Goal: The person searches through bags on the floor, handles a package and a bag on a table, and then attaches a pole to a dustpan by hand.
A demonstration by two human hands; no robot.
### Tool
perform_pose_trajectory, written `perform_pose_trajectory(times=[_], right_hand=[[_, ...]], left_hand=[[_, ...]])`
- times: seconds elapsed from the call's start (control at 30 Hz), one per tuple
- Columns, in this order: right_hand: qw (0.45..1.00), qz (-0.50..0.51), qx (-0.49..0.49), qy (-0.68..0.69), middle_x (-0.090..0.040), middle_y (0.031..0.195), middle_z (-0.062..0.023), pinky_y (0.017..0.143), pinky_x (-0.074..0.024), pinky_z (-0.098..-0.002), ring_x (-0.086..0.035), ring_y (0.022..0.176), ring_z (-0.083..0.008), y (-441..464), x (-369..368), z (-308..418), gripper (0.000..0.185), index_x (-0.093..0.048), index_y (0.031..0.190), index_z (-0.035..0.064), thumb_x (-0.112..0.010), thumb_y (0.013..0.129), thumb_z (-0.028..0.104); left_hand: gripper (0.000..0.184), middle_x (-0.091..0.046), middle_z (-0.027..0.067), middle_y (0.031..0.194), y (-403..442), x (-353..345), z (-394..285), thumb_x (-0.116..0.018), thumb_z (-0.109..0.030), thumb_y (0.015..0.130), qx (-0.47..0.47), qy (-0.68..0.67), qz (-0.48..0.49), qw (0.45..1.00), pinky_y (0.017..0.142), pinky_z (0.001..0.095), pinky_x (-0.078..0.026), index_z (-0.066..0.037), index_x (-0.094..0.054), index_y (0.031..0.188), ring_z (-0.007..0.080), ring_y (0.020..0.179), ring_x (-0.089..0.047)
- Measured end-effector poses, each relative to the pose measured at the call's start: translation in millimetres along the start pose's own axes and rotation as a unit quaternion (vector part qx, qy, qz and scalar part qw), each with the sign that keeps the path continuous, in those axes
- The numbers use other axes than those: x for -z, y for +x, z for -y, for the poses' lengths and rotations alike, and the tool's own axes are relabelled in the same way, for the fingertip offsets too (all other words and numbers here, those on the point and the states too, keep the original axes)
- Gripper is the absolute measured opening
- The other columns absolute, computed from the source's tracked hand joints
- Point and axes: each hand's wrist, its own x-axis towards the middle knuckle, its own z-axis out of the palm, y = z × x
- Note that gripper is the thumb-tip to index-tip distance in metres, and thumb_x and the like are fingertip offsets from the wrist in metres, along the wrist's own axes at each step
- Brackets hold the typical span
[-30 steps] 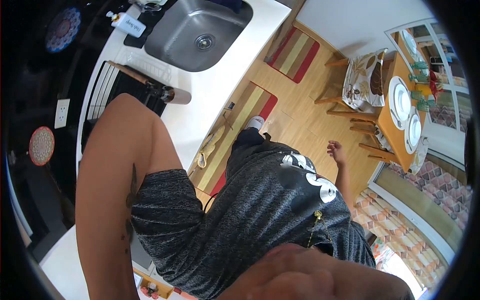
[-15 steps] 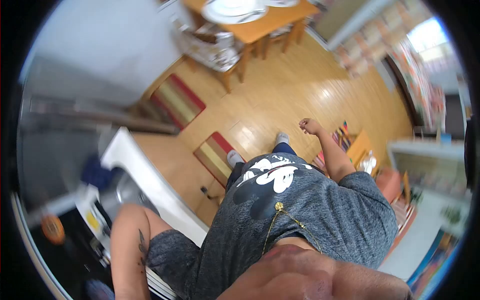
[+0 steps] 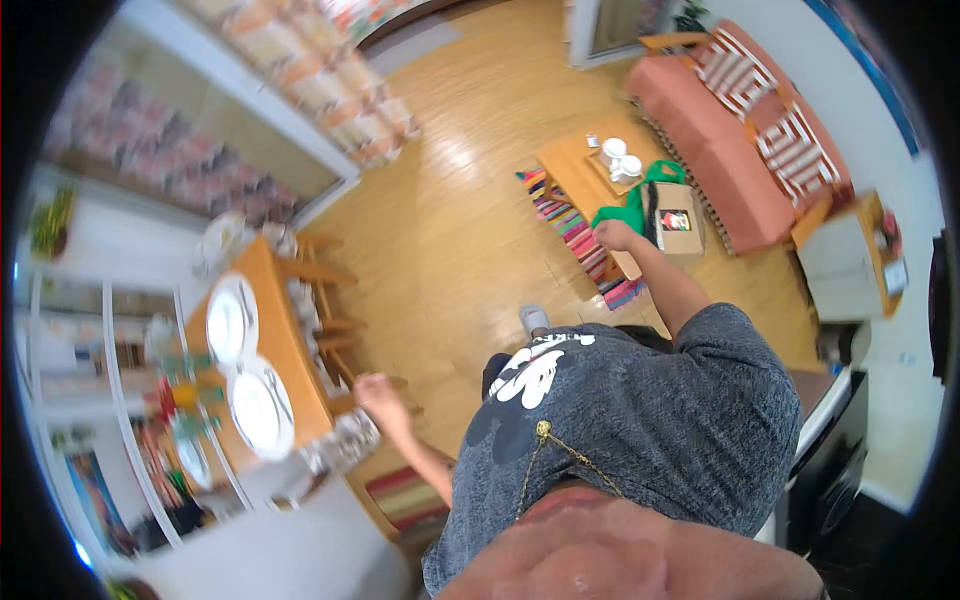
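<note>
My left hand (image 3: 378,398) is low at the left of my body, near a dining chair (image 3: 345,440); it is smeared by motion, and its fingers and anything in them are unclear. My right hand (image 3: 615,235) is out in front on the right, fingers curled in, with nothing visible in it. It overlaps in view the edge of a green bag (image 3: 632,212) on a low wooden table (image 3: 575,172); contact cannot be made out. Beside the bag is a cardboard box (image 3: 678,222). White cups (image 3: 622,160) stand on a small tray.
A dining table (image 3: 288,345) with white plates (image 3: 262,408) stands at the left. A pink sofa (image 3: 700,140) with striped cushions is at the upper right, near a cabinet (image 3: 845,270). A striped rug (image 3: 580,238) lies under the low table. One slippered foot (image 3: 534,318) shows on the wood floor.
The view has turned from the sink and counter to the living area. My left hand, out of view before, now shows at the left. My right arm stays stretched forward, its fingers curled.
</note>
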Motion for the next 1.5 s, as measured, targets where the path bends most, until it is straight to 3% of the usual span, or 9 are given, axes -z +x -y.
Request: perform_pose_trajectory(times=[0.07, 0.3, 0.43, 0.57, 0.77, 1.07, 1.27, 1.33, 1.5], right_hand=[[0.988, -0.115, -0.059, 0.079, -0.065, 0.08, -0.0104, 0.069, -0.049, -0.0356, -0.062, 0.075, -0.022, -22, 27, -3, 0.025, -0.065, 0.093, 0.0102, -0.059, 0.074, 0.025], [0.926, -0.287, -0.14, 0.2, -0.064, 0.089, -0.0136, 0.074, -0.0488, -0.0355, -0.062, 0.082, -0.0259, -148, -23, -40, 0.029, -0.063, 0.098, 0.0084, -0.059, 0.075, 0.025], [0.901, -0.129, -0.358, 0.209, -0.065, 0.092, -0.0135, 0.077, -0.0487, -0.0356, -0.062, 0.087, -0.0263, -256, -60, -41, 0.035, -0.062, 0.102, 0.0054, -0.062, 0.073, 0.025], [0.842, -0.201, -0.416, 0.277, -0.065, 0.093, -0.0134, 0.08, -0.0474, -0.0354, -0.062, 0.088, -0.0264, -327, -121, -92, 0.032, -0.065, 0.098, 0.0085, -0.064, 0.072, 0.026], [0.795, -0.272, -0.433, 0.327, -0.065, 0.095, -0.0134, 0.079, -0.0472, -0.0369, -0.061, 0.088, -0.0275, -398, -140, -181, 0.033, -0.064, 0.1, 0.0097, -0.063, 0.072, 0.027], [0.67, -0.484, -0.406, 0.389, -0.062, 0.086, -0.009, 0.072, -0.0462, -0.0302, -0.058, 0.078, -0.0172, -536, -25, -300, 0.032, -0.057, 0.107, 0.0022, -0.058, 0.08, 0.019], [0.587, -0.576, -0.278, 0.495, -0.058, 0.088, -0.004, 0.073, -0.0442, -0.0259, -0.053, 0.079, -0.0119, -556, 41, -403, 0.031, -0.055, 0.11, 0.0009, -0.056, 0.085, 0.018], [0.572, -0.583, -0.278, 0.505, -0.058, 0.088, -0.0039, 0.072, -0.0444, -0.0259, -0.053, 0.079, -0.0116, -557, 59, -456, 0.031, -0.055, 0.111, 0.0012, -0.057, 0.085, 0.019], [0.555, -0.614, -0.313, 0.465, -0.059, 0.09, -0.0057, 0.071, -0.0455, -0.0276, -0.055, 0.079, -0.0134, -581, 142, -582, 0.031, -0.056, 0.11, 0.002, -0.059, 0.083, 0.019]], left_hand=[[0.052, -0.027, 0.0229, 0.139, 9, -59, -65, -0.054, -0.034, 0.086, 0.003, 0.303, 0.275, 0.912, 0.106, 0.0405, -0.022, -0.001, -0.045, 0.125, 0.0326, 0.131, -0.025], [0.054, -0.041, 0.0228, 0.131, 105, -202, -102, -0.058, -0.035, 0.084, -0.117, 0.189, 0.667, 0.711, 0.101, 0.04, -0.032, -0.002, -0.046, 0.124, 0.0339, 0.122, -0.039], [0.052, -0.05, 0.0239, 0.12, 163, -274, -147, -0.058, -0.031, 0.084, -0.251, 0.341, 0.654, 0.627, 0.095, 0.0397, -0.038, 0.002, -0.047, 0.122, 0.0338, 0.114, -0.047], [0.048, -0.05, 0.024, 0.12, 126, -338, -221, -0.058, -0.028, 0.084, -0.311, 0.3, 0.597, 0.676, 0.091, 0.0391, -0.042, 0.002, -0.048, 0.12, 0.0335, 0.108, -0.052], [0.043, -0.058, 0.0194, 0.11, -45, -496, -201, -0.057, -0.027, 0.083, -0.34, 0.253, 0.712, 0.56, 0.086, 0.0379, -0.044, 0.001, -0.052, 0.116, 0.0295, 0.099, -0.057], [0.034, -0.059, 0.0006, 0.088, -277, -663, -148, -0.052, -0.039, 0.086, -0.11, 0.256, 0.899, 0.338, 0.067, 0.0289, -0.045, -0.008, -0.059, 0.099, 0.0145, 0.076, -0.055], [0.046, -0.057, 0.0092, 0.099, -332, -778, -272, -0.051, -0.044, 0.084, -0.161, 0.456, 0.785, 0.388, 0.066, 0.0317, -0.047, -0.006, -0.054, 0.109, 0.0175, 0.078, -0.056], [0.05, -0.057, 0.0102, 0.094, -350, -867, -281, -0.05, -0.044, 0.083, -0.227, 0.459, 0.81, 0.285, 0.059, 0.0338, -0.048, -0.004, -0.054, 0.113, 0.0217, 0.075, -0.057], [0.045, -0.058, 0.0108, 0.09, -435, -1020, -394, -0.048, -0.039, 0.085, -0.215, 0.333, 0.841, 0.369, 0.064, 0.0328, -0.048, -0.001, -0.056, 0.109, 0.0207, 0.073, -0.057]])
